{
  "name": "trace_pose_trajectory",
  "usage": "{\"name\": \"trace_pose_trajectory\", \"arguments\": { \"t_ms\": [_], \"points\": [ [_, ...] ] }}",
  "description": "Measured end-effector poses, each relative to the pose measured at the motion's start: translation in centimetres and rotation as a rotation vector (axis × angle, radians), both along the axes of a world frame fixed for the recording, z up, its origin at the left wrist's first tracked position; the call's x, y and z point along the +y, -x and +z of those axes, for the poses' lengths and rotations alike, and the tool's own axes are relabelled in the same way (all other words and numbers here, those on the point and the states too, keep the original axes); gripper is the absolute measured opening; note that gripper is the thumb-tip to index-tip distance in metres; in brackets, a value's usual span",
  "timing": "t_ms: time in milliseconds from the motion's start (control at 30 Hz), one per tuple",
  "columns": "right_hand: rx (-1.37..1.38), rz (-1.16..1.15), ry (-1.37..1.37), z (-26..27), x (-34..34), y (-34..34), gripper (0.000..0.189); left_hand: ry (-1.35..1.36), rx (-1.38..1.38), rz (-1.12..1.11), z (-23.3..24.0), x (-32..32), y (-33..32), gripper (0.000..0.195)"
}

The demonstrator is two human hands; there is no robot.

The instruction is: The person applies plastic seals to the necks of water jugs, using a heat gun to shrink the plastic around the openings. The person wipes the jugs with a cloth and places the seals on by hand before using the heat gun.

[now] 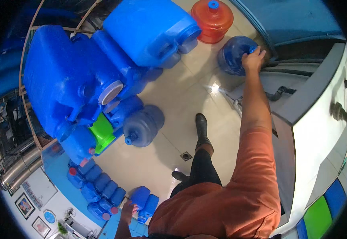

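My right hand [253, 59] reaches out at the upper right and grips the capped neck of a round translucent blue water jug [231, 55]. The jug stands on the tiled floor, and my fingers partly cover its blue cap. Just beyond it is a red round water jug [212, 22] with a blue cap. Low in the view, my left hand [128, 210] hangs with its fingers partly curled, in front of a blue jerrycan [140, 195] as seen from here. Whether it touches that can or holds anything is unclear.
Large blue plastic containers [54, 74] are stacked at the left, with a green container [101, 133] below. A greyish round jug [142, 127] lies on its side beside them. Several small blue jerrycans [92, 173] line the wall. A white counter [314, 119] borders my right; a floor drain [186, 156] lies near my boot.
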State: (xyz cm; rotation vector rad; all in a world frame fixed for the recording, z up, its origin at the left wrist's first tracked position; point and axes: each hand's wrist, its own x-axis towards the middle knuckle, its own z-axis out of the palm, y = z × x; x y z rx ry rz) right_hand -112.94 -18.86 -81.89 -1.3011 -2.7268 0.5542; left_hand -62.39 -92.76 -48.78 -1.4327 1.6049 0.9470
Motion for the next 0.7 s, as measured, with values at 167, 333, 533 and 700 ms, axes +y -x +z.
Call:
{"name": "trace_pose_trajectory", "arguments": {
  "t_ms": [167,333,533,700],
  "points": [
    [-0.132,0.072,0.033,-0.9,0.5,0.9,0.081,0.010,-0.112,-0.005,1.1,1.2,0.8,0.054],
    [-0.140,0.247,0.088,-3.6,-4.6,-2.9,0.027,-0.091,-0.127,-0.273,-0.3,1.4,2.3,0.046],
    [-0.156,0.485,0.212,6.1,-14.1,-12.2,0.047,-0.030,0.334,-1.010,-5.2,3.8,10.9,0.039],
    [0.086,0.568,0.283,20.1,-17.7,-22.4,0.059,-0.114,0.974,-1.567,-4.7,12.7,25.4,0.057]
  ]
}}
